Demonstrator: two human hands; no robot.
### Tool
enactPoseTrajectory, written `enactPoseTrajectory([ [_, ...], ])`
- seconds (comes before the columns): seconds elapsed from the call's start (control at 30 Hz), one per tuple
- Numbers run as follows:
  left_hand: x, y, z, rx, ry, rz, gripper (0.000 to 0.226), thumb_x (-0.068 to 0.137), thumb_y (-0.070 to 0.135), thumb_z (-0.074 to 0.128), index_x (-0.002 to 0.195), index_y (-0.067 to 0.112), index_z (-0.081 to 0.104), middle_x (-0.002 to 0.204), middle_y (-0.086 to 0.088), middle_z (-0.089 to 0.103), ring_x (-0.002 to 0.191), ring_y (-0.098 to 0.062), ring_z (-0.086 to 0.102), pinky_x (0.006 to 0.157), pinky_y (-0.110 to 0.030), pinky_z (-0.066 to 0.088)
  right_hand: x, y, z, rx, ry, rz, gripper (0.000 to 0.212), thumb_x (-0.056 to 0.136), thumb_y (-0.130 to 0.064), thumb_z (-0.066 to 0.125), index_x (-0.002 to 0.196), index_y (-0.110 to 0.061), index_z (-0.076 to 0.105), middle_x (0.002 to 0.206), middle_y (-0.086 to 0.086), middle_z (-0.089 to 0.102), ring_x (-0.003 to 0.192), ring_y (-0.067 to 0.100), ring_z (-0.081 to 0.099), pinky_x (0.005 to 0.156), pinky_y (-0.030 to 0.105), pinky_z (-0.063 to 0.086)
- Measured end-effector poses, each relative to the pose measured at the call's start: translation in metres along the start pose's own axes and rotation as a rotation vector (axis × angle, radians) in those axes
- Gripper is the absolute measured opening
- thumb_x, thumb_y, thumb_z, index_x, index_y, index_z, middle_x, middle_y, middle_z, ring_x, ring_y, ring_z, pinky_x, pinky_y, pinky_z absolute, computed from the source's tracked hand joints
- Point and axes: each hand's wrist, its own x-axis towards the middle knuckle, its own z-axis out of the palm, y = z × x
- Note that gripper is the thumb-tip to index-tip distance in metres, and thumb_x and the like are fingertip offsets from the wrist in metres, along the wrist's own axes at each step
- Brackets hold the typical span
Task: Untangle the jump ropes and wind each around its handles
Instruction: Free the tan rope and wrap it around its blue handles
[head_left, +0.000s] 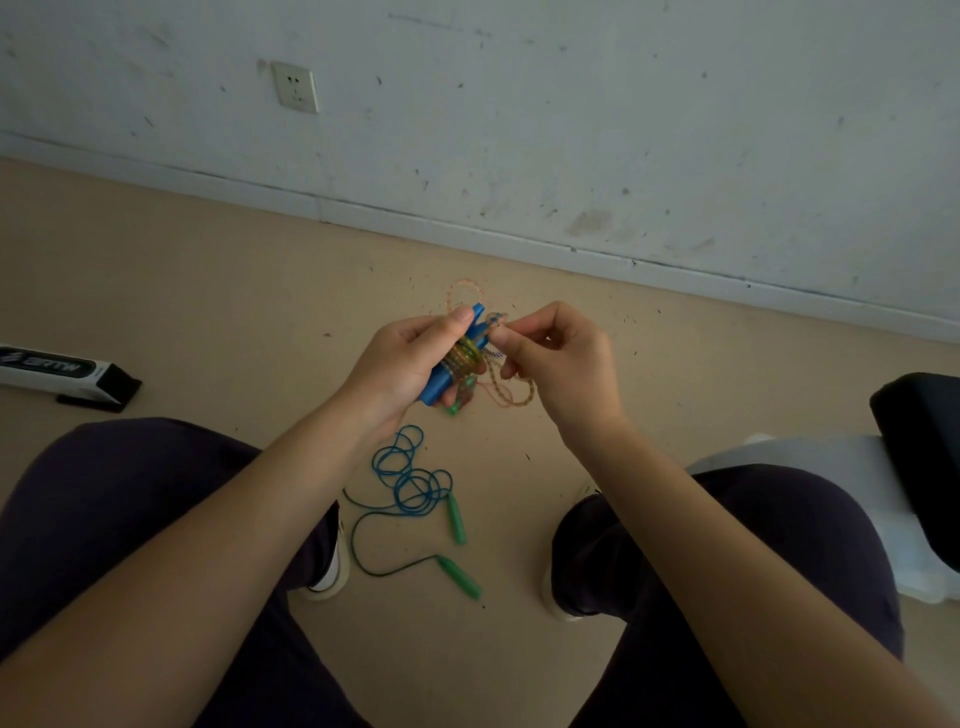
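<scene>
Above the floor (208, 312), left hand (400, 364) grips blue handles (441, 382) wrapped with orange rope (506, 392); right hand (561, 358) pinches its loose end. Blue rope (410, 478) with green handles (457, 519) lies tangled below, between the feet.

The light is dim and flat, with a cool, greyish cast on the wall (571, 104) and a warmer tone on the floor (208, 291). Shadows are soft and faint; no glare shows. The wide lens bends the skirting line and stretches the forearms near the lower corners. The trousers (104, 519) sink into near-black. Fine detail in the thin ropes is slightly soft.
</scene>
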Motion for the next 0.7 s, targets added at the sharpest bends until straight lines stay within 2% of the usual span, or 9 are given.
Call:
enactPoseTrajectory([
  [0.13,-0.001,0.002,0.001,-0.053,-0.054,-0.065,0.066,0.083,0.054,0.060,0.107,-0.008,0.065,0.081,-0.019,0.065,0.044,-0.018,0.051,0.044,-0.023,0.039,-0.001,0.000,-0.001,0.048,0.005,0.020,0.021,0.080,-0.007,0.078,0.080,-0.001,0.058,0.057,0.005,0.064,0.048,0.010,0.059,0.051,0.018,0.045],
  [0.27,0.000,0.000,0.002,-0.022,-0.035,-0.087,0.053,0.094,0.046,0.057,0.104,-0.005,0.068,0.069,-0.006,0.067,0.045,-0.017,0.051,0.045,-0.023,0.038,-0.001,0.000,-0.001,0.063,-0.039,0.037,0.017,0.083,-0.006,0.075,0.087,0.005,0.062,0.059,0.005,0.066,0.051,0.009,0.062,0.054,0.018,0.047],
  [0.33,0.002,-0.003,0.000,-0.017,0.018,-0.078,0.054,0.094,0.047,0.059,0.103,-0.005,0.068,0.072,-0.017,0.068,0.045,-0.017,0.052,0.046,-0.024,0.039,0.001,0.001,-0.002,0.059,-0.066,0.045,0.012,0.085,-0.003,0.071,0.092,0.005,0.066,0.066,0.005,0.069,0.057,0.010,0.065,0.058,0.019,0.049],
  [0.4,0.004,-0.004,-0.003,0.006,0.048,-0.063,0.056,0.092,0.050,0.060,0.101,-0.004,0.069,0.089,-0.030,0.069,0.046,-0.017,0.053,0.046,-0.024,0.041,0.002,0.002,-0.003,0.042,-0.087,0.039,0.009,0.086,0.002,0.069,0.095,0.002,0.068,0.075,0.006,0.071,0.066,0.013,0.069,0.064,0.020,0.051],
  [0.5,0.003,-0.005,-0.004,0.072,0.039,-0.020,0.056,0.092,0.051,0.060,0.099,-0.004,0.069,0.093,-0.032,0.068,0.047,-0.018,0.054,0.046,-0.025,0.041,0.001,0.002,-0.004,-0.008,-0.087,0.014,0.013,0.084,0.006,0.069,0.092,-0.001,0.063,0.074,0.007,0.069,0.066,0.013,0.069,0.064,0.019,0.052],
  [0.6,0.003,-0.003,-0.005,0.130,0.030,0.005,0.052,0.092,0.050,0.061,0.092,-0.002,0.071,0.084,-0.028,0.069,0.046,-0.018,0.055,0.046,-0.025,0.041,0.004,0.003,-0.007,-0.007,-0.101,0.035,0.017,0.084,0.004,0.071,0.096,-0.003,0.061,0.073,0.007,0.070,0.064,0.014,0.069,0.063,0.020,0.052],
  [0.7,0.000,0.000,-0.004,0.186,0.009,0.035,0.041,0.095,0.042,0.061,0.085,0.003,0.071,0.063,-0.010,0.066,0.044,-0.016,0.054,0.046,-0.024,0.043,0.006,0.003,-0.010,-0.049,-0.143,0.063,0.023,0.086,-0.008,0.072,0.107,-0.004,0.063,0.075,0.007,0.071,0.067,0.018,0.069,0.064,0.023,0.053],
])
